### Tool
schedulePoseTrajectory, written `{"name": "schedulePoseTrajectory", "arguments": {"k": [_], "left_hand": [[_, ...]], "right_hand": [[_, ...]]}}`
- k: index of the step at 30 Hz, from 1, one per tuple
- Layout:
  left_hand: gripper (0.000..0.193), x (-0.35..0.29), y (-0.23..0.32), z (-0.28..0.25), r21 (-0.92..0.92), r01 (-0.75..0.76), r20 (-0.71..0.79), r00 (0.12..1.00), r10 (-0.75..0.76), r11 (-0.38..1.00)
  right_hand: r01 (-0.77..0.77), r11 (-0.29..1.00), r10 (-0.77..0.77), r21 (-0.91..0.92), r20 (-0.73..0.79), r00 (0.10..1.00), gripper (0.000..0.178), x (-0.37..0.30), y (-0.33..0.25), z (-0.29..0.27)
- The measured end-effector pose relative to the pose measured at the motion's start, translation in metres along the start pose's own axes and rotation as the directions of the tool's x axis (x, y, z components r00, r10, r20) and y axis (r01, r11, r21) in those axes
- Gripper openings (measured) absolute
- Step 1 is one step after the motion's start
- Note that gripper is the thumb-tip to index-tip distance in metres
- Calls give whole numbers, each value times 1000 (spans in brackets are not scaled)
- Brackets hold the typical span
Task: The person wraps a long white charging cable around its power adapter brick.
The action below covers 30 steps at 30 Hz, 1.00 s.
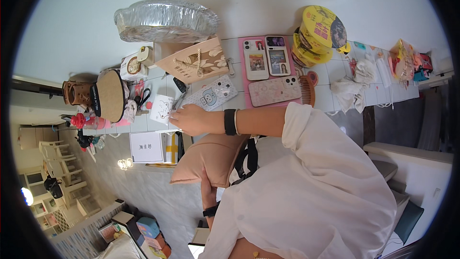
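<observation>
My right hand [190, 119] reaches across the near edge of the table, black band at its wrist. Its bent fingers are at the side of a white mug [161, 108] with small drawings and seem closed on it; the fingertips are partly hidden. Just beyond the hand lies a phone case [211, 95] with a cartoon figure, and a dark key fob [179, 84] is close by. A tan cushion [194, 160] rests at my lap. My left hand [206, 180] grips its lower edge, one finger or thumb showing on the fabric and the rest hidden.
Behind the mug stand a peach gift bag [191, 62] and foil trays [165, 21]. Phones lie on a pink board [247, 93], beside a wooden comb [307, 91] and stacked yellow instant-noodle tubs [318, 33]. A visor hat [110, 96] is at left; crumpled white cloth [352, 88] at right.
</observation>
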<state>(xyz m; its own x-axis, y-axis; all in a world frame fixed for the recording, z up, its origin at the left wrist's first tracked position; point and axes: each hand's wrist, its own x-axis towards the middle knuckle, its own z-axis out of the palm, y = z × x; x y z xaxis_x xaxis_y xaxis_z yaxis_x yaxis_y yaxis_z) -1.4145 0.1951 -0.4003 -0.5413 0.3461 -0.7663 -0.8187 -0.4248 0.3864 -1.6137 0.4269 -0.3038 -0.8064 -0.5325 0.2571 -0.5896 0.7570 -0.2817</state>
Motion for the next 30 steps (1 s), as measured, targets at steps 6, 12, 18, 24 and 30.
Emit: {"name": "schedulePoseTrajectory", "arguments": {"k": [6,12,18,24,30], "left_hand": [[56,3,-1,-6,-28,47,16,999,-46,999],[57,0,-5,-3,-45,29,5,1000,-29,999],[58,-5,-7,0,-34,9,25,1000,-9,999],[58,-5,-6,-2,2,7,-3,1000,-7,1000],[58,-8,-2,3,28,12,-4,1000,-12,1000]], "right_hand": [[89,990,-85,106,-35,996,25,8,-10,-1],[165,975,-142,152,-154,978,15,12,-16,10],[109,985,-95,132,-108,990,19,12,-16,19],[85,990,-63,111,-191,980,24,14,-11,29],[29,994,-14,104,-140,990,31,12,-17,-3]]}}
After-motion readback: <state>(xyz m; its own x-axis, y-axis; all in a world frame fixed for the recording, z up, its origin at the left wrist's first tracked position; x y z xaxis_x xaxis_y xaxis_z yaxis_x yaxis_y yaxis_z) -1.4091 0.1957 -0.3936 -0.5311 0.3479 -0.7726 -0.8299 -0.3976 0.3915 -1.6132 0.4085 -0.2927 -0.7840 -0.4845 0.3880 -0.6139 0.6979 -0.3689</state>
